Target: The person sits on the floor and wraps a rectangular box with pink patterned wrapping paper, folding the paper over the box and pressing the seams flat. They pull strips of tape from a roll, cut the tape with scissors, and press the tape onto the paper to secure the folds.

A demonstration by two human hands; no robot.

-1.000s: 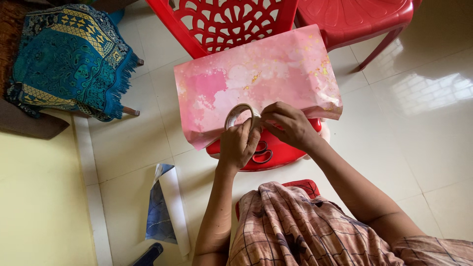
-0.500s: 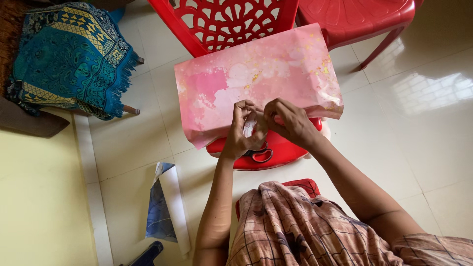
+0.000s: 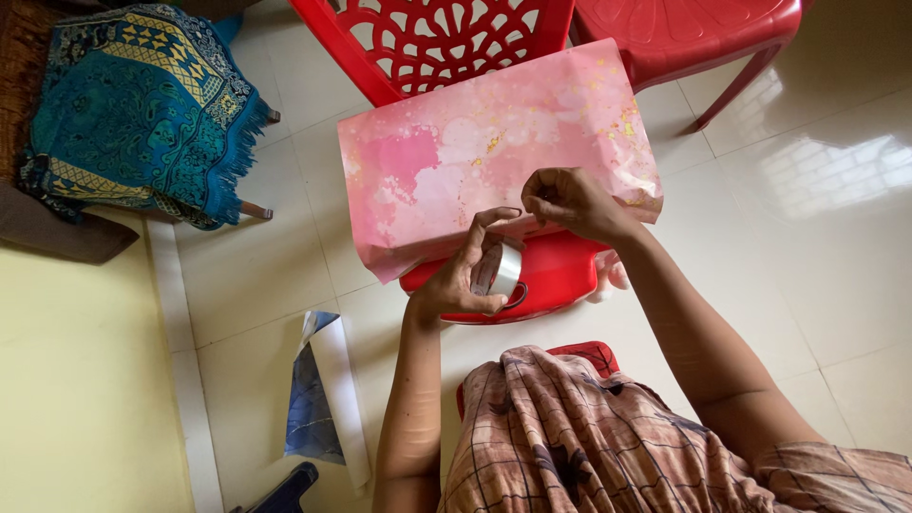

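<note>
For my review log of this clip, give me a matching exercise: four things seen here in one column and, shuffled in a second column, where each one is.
Things:
1. Roll of clear adhesive tape
2. Pink marbled wrapped parcel
3. Blue patterned fringed cloth
4. Roll of blue and white paper

Places:
A. Lying on the tiled floor, lower left
B. Held in the left hand
C. On the red plastic chair, right hand at its near edge
D. Draped over a seat, upper left

Pairs: 1-B, 2-C, 3-D, 4-A
</note>
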